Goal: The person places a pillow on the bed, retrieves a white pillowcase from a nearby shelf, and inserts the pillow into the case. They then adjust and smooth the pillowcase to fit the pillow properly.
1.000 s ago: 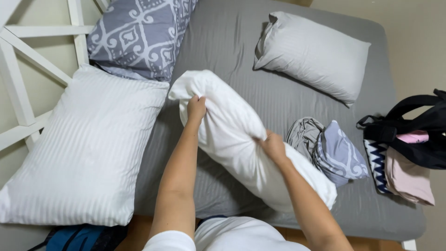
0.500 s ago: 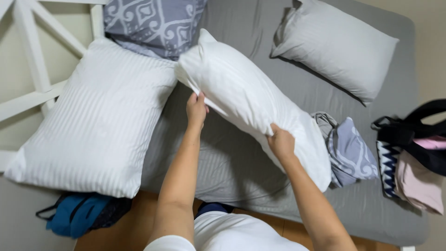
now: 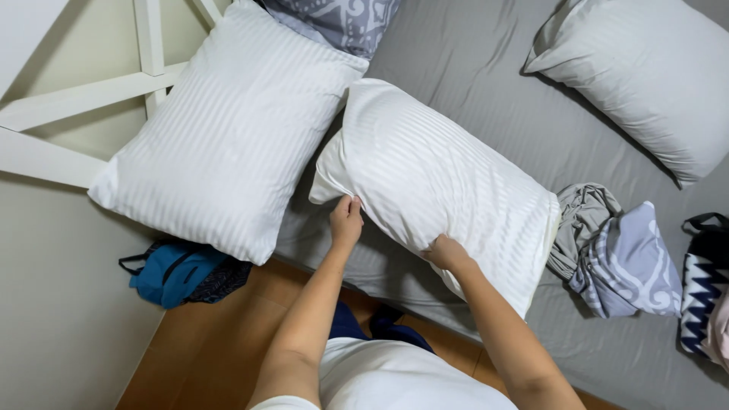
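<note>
light: soft, even, indoor | shadows: faint under pillows | focus: sharp | glare: none

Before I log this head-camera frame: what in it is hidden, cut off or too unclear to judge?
- Left hand and right hand: fingertips buried under the edge of the striped white pillow, so the grip is unclear.
- Patterned pillow: cut by the top edge.
- Black-and-white bag: cut by the right edge.
- Blue bag: partly under the large white pillow.
- Folded grey cloth: kind unclear.
</note>
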